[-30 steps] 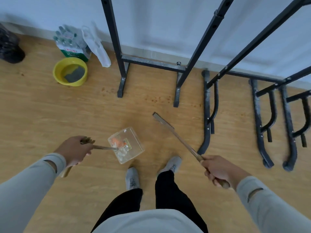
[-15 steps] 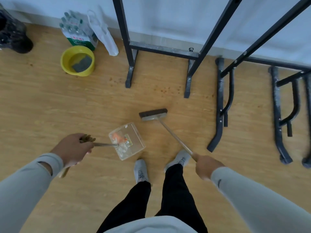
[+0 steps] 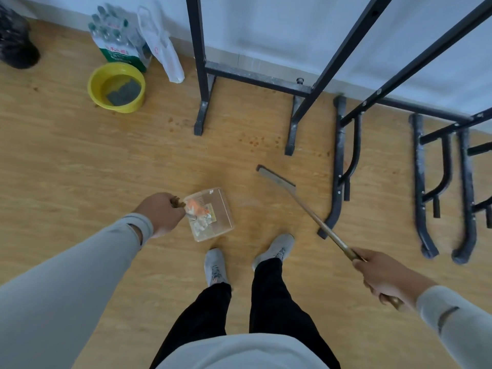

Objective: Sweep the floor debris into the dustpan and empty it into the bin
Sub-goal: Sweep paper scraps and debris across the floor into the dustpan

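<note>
A clear plastic dustpan hangs just in front of my feet, holding orange and white scraps. My left hand grips its long handle at the pan's left side. My right hand grips the wooden handle of a broom; its narrow head points up and left over the floor, to the right of the dustpan. Small brown specks lie scattered on the wooden floor near the black frame feet.
Black metal frames stand along the white wall, with more black legs at the right. A yellow basin, a pack of bottles, a white bag and a black bag sit at the back left.
The broom head has swung right and turned edge-on. My right hand has drawn back to the right. My left hand and the dustpan have hardly moved.
</note>
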